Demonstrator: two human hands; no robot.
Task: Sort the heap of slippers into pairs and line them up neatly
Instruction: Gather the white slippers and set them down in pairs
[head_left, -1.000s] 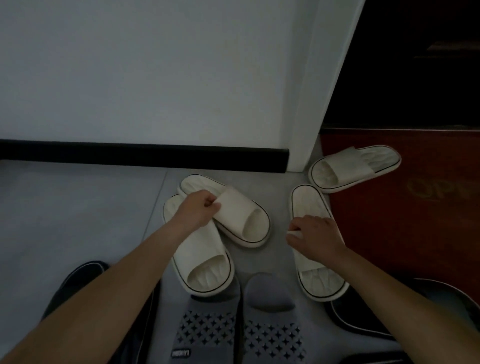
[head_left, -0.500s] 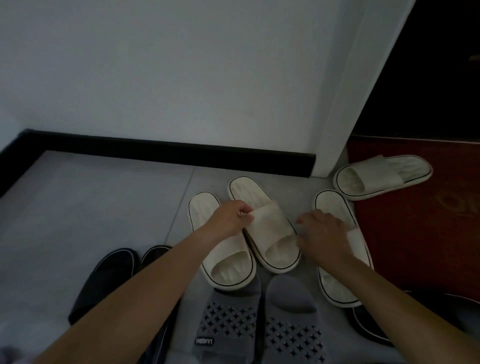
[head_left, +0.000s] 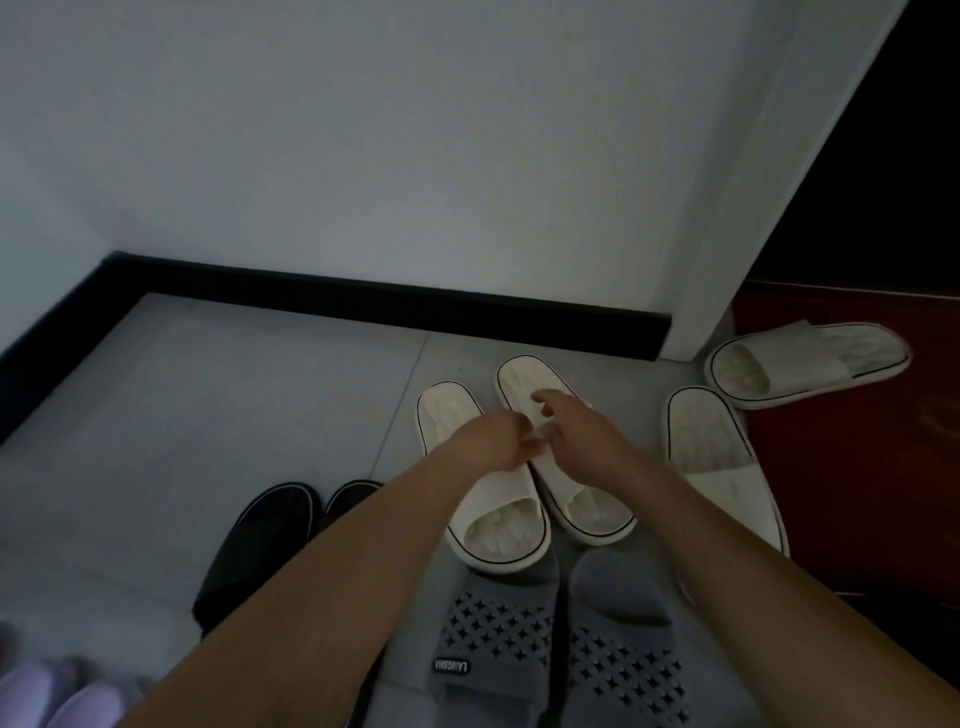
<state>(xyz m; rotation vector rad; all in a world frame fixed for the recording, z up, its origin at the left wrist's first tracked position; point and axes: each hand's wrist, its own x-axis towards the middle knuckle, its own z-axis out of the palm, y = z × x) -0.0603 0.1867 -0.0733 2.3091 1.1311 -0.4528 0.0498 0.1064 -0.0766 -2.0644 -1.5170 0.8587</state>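
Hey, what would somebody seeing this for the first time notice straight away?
The left hand and right hand meet over a pair of cream slippers set side by side in the centre. To their right, a third pale slipper sits at the edge of the red mat, and a fourth slipper lies crosswise partly on it.

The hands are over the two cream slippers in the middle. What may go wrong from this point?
1. The left hand and right hand crowd together over the middle cream pair; a nudge may skew it against the grey slippers at its near end.
2. The cream slipper on the red mat lies crosswise and may be overlooked.
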